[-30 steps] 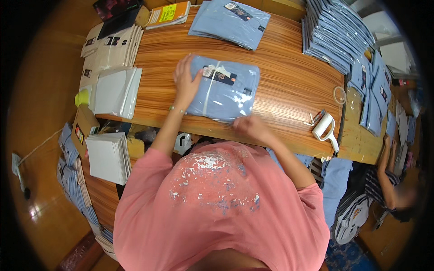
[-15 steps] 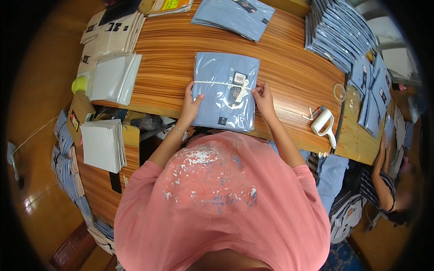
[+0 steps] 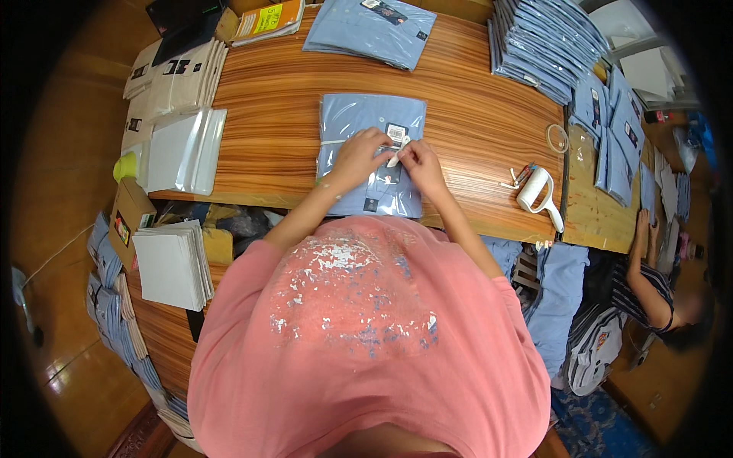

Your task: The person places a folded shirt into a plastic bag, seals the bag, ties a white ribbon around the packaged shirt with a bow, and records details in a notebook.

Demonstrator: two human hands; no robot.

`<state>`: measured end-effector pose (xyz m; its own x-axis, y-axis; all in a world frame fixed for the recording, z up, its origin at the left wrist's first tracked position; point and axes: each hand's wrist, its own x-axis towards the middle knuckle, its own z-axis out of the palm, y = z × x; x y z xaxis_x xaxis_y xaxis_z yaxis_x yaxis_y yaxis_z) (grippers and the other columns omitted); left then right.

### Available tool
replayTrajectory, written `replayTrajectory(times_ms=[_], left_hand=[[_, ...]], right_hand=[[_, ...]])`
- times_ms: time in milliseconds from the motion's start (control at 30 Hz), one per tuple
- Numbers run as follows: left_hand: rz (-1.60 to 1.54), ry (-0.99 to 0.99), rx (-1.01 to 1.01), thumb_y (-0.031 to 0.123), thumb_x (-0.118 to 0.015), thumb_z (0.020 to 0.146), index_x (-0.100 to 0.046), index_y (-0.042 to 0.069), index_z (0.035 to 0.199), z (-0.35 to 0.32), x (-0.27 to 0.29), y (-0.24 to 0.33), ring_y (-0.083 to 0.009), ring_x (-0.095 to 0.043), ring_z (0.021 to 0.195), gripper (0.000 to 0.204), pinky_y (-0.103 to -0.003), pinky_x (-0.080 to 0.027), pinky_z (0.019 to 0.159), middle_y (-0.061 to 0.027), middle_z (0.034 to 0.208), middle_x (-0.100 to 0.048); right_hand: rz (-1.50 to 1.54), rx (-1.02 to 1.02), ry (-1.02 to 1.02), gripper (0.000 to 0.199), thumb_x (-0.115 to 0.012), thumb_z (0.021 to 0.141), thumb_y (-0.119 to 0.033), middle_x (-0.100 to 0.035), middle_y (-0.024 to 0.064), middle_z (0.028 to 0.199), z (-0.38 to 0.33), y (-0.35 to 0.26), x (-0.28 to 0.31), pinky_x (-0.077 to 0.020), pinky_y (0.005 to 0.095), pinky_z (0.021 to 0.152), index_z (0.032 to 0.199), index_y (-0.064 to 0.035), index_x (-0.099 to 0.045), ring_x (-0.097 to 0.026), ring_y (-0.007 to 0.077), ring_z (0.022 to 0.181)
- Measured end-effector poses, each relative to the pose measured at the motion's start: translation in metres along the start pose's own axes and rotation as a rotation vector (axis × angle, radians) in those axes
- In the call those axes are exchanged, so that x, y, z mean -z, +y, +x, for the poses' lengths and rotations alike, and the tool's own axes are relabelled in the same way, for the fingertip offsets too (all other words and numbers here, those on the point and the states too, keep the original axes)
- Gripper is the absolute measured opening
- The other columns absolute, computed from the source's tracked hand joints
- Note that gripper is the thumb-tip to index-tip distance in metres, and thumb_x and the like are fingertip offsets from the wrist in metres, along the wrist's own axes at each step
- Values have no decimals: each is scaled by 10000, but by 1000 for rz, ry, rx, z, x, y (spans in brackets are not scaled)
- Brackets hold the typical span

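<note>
A stack of folded light-blue shirts (image 3: pixel 347 113) in clear plastic bags lies flat on the table in front of me. Around its middle runs a white tie band (image 3: pixel 331 142), knotted near the printed tags. My left hand (image 3: pixel 357 159) rests over the stack, its fingers pinched at the left of the knot. From the other side, my right hand (image 3: pixel 424 166) pinches the white band between thumb and fingers. The knot itself is partly covered by my fingertips. A dark hang tag (image 3: pixel 396 131) with a white label shows just above the fingers.
More bagged blue shirts (image 3: pixel 374 34) lie at the far edge, with a tall pile (image 3: pixel 538 46) at the far right. A white lint roller (image 3: pixel 537 191) is on the right. Clear bags (image 3: pixel 183 153) and beige packets (image 3: pixel 183 84) sit left. Another person's arm (image 3: pixel 649 294) shows far right.
Both hands have moved from the stack's sides inward to the knot of the white band, and now pinch there. The view has shifted slightly.
</note>
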<state>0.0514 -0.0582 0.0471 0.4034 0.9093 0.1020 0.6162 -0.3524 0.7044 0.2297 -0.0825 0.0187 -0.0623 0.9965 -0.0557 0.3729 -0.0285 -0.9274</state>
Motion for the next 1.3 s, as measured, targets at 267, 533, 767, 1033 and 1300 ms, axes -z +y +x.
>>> replayTrajectory(times_ms=[267,533,767,1033,1300], left_hand=[[-380,136,12,129,-555,867,-556,14,887,5,3,-38,-246,-537,799,117,-340,-419,725,-119,823,-546],[121,344,304,257,-586,886,-383,-11,1276,-58,62,-102,-282,-465,1113,514,-400,-378,943,-196,1221,-462],[-466,77,477,307,-532,913,-281,-78,1352,-64,5,-99,-317,-424,1233,635,-352,-328,1022,-260,1327,-416],[-466,113,466,312,-523,919,-280,-52,1364,-46,2,-118,-313,-467,1182,624,-350,-347,1003,-248,1283,-467],[-528,302,462,315,-489,948,-446,-13,1262,-54,10,-126,-207,-514,1074,456,-291,-398,926,-154,1185,-541]], right_hand=[[608,-133,315,100,-525,835,-102,-500,-32,731,-9,-13,107,-389,237,665,738,-106,-547,-469,82,691],[-100,-30,378,411,-636,842,-273,-528,72,732,-13,59,49,-450,326,676,1112,11,-510,-541,199,681],[16,-197,43,496,-527,905,-331,-632,197,903,-2,65,-7,-480,346,724,1245,26,-468,-624,269,783],[-13,-440,-37,509,-611,841,-389,-648,190,897,25,12,5,-486,353,693,1107,38,-533,-636,266,761],[-220,-322,133,464,-679,808,-322,-636,166,858,15,41,28,-500,363,653,1058,37,-526,-632,259,746]])
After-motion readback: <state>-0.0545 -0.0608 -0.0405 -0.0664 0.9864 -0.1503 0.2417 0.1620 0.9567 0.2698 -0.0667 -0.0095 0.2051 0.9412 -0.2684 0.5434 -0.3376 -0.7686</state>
